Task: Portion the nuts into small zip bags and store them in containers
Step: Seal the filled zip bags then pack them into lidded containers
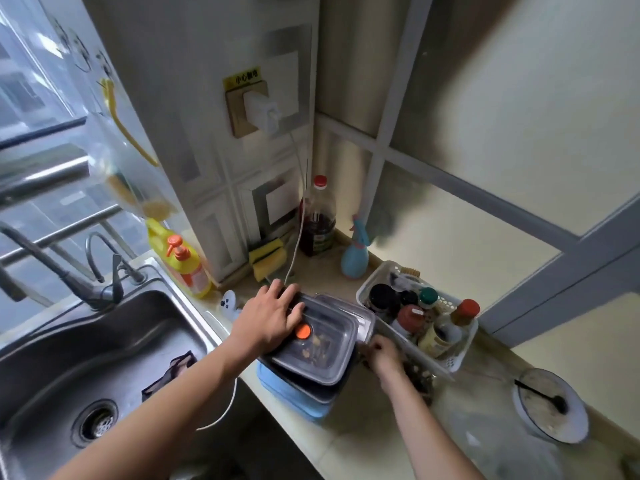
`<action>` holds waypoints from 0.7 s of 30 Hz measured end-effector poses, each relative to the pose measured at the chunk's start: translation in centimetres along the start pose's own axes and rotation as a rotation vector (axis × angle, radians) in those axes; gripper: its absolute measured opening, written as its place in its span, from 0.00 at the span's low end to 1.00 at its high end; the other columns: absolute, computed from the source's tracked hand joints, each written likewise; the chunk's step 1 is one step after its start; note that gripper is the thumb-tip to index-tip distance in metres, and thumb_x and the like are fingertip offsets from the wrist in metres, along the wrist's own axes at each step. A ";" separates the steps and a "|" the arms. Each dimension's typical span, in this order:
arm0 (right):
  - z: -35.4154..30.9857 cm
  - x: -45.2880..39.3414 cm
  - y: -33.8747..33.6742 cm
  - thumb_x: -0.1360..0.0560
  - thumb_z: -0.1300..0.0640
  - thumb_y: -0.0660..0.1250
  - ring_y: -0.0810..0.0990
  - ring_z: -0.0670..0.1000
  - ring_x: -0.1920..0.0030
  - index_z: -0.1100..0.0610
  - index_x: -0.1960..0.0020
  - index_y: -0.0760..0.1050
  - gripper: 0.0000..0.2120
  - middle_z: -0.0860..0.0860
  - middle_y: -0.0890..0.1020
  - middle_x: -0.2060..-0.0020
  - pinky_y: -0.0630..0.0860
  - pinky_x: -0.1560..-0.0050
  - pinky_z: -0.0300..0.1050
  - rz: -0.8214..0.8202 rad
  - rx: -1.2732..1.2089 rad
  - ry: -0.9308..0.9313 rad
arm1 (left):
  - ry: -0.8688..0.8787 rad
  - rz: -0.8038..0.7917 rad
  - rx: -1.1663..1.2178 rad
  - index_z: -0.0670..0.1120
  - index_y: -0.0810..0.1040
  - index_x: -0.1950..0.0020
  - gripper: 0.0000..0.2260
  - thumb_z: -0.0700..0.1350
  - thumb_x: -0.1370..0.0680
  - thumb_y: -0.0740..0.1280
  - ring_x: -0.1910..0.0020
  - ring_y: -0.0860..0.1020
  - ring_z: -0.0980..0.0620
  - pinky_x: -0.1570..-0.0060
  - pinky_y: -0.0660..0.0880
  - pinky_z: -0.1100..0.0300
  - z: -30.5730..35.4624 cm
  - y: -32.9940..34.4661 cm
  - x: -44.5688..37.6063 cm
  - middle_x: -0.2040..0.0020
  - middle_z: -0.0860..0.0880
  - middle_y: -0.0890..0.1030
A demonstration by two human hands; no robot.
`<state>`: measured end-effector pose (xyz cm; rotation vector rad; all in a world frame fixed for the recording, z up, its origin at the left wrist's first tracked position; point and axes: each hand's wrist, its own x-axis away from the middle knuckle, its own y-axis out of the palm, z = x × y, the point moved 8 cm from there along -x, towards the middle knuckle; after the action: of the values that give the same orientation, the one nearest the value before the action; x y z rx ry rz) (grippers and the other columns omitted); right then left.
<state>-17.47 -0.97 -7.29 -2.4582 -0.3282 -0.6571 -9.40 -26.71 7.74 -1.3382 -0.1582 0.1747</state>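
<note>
A stack of plastic containers stands on the counter beside the sink. The top one is a clear lidded container (pixel 322 344) with an orange valve (pixel 303 331) and nuts visible inside. Under it lie a dark container and a blue one (pixel 294 393). My left hand (pixel 273 315) rests flat on the lid's far left corner, fingers straight. My right hand (pixel 382 353) has its fingers curled at the right edge of the stack. A dark heap, possibly bagged nuts (pixel 420 379), lies just right of my right wrist; it is blurred.
A steel sink (pixel 86 358) with taps lies to the left. A white basket of jars and bottles (pixel 450 362) stands right of the stack. Behind are a dark bottle (pixel 318 223), a blue spray bottle (pixel 355 256), sponges (pixel 266 259), and yellow detergent (pixel 183 261). A bowl with a spoon (pixel 550 407) sits at right.
</note>
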 end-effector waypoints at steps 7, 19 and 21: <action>-10.0 5.5 -3.9 0.25 0.61 0.71 0.68 0.49 0.64 0.56 0.63 0.65 0.15 0.47 0.70 0.65 0.63 0.64 0.45 0.295 0.237 -0.483 | 0.002 -0.009 0.051 0.56 0.66 0.31 0.21 0.65 0.18 0.48 0.44 0.73 0.45 0.49 0.76 0.48 -0.3 0.2 0.2 0.40 0.49 0.70; -16.2 13.9 -7.4 0.17 0.55 0.63 0.79 0.54 0.57 0.60 0.56 0.77 0.12 0.54 0.82 0.60 0.71 0.57 0.48 0.381 -0.279 -0.371 | 0.060 0.087 0.358 0.48 0.71 0.37 0.18 0.56 0.20 0.53 0.44 0.73 0.42 0.45 0.74 0.47 -1.0 -0.2 -0.4 0.44 0.46 0.72; -15.5 14.8 -6.0 0.16 0.56 0.62 0.79 0.54 0.55 0.62 0.51 0.79 0.12 0.55 0.83 0.56 0.72 0.57 0.47 0.258 -0.364 -0.233 | 0.093 0.184 0.681 0.47 0.75 0.40 0.13 0.46 0.19 0.54 0.44 0.73 0.46 0.41 0.72 0.48 -1.6 -1.5 -0.1 0.45 0.47 0.75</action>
<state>-13.02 -3.92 14.32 -2.8667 0.0288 -0.3423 -9.14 -28.62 8.80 -0.6776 0.1017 0.2910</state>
